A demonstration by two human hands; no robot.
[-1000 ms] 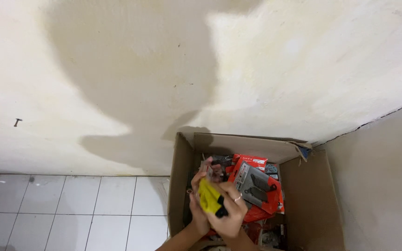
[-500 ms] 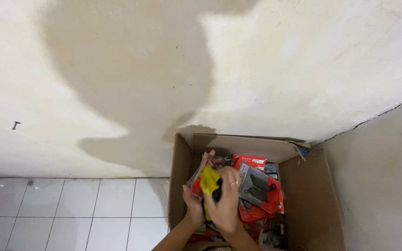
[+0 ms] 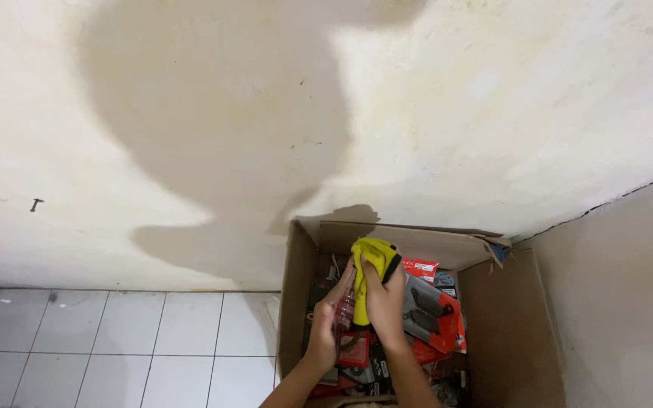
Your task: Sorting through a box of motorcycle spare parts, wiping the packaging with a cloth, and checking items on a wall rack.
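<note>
- Cream wall (image 3: 190, 113) with dark shadow patches stood behind an open cardboard box (image 3: 296, 287) on a white tile floor (image 3: 115, 332).
- Both hands were over the box.
- Right hand (image 3: 384, 302) had its fingers wrapped tight around a yellow tool (image 3: 372, 261), held up above the box.
- Left hand (image 3: 325, 332) had its fingers curled around something small and clear; what it was could not be told.
- Red packs (image 3: 436, 317) filled the box under the hands.
- The yellow tool could slip and fall onto the packs if the grip got loose.
- It could also catch on the box edge.
</note>
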